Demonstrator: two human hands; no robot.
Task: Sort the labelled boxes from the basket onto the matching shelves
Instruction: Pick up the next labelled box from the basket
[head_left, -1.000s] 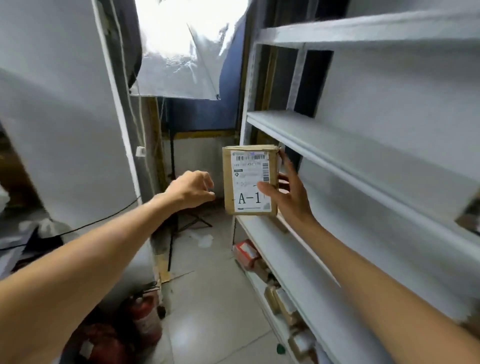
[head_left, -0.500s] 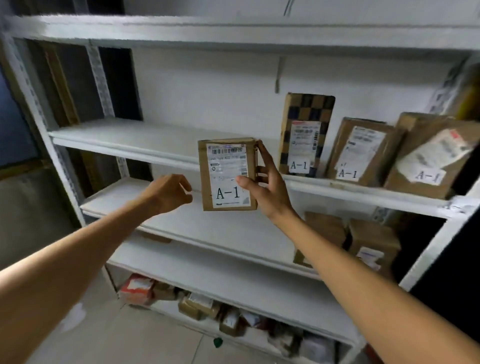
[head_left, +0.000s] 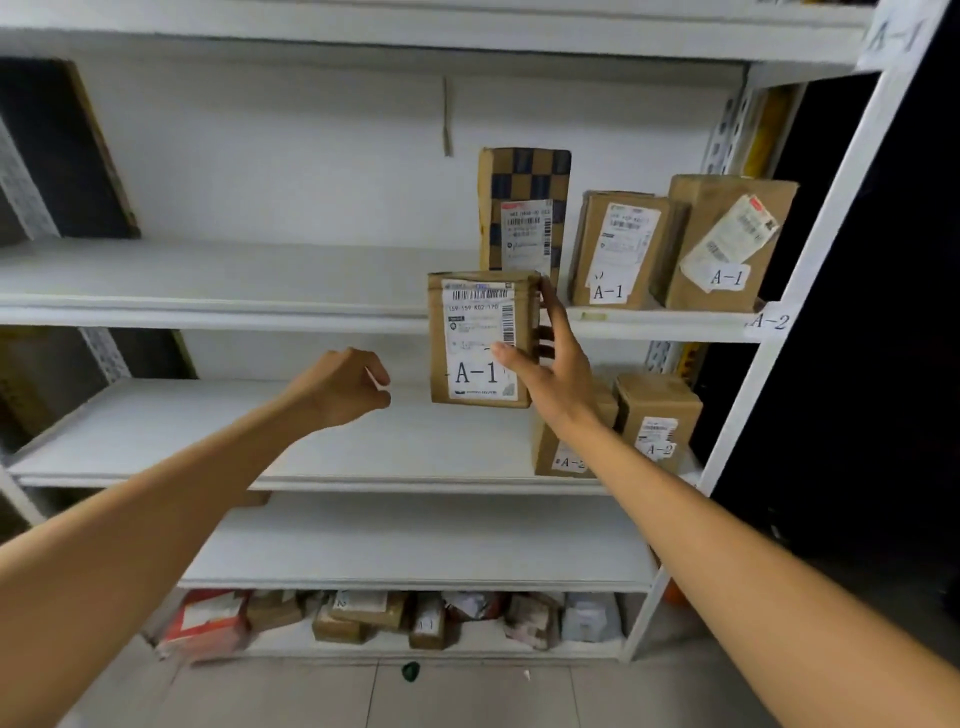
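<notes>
White metal shelving (head_left: 208, 312) fills the frame. At centre, the right grip (head_left: 561, 379) pinches an upright A-1 box (head_left: 478, 338) between thumb and fingers, before a shelf edge; the left grip (head_left: 343, 389), centre-left, is curled, holding nothing.

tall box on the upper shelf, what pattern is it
Dark-and-tan checkerboard on the tall box, seen in the head view.
</notes>
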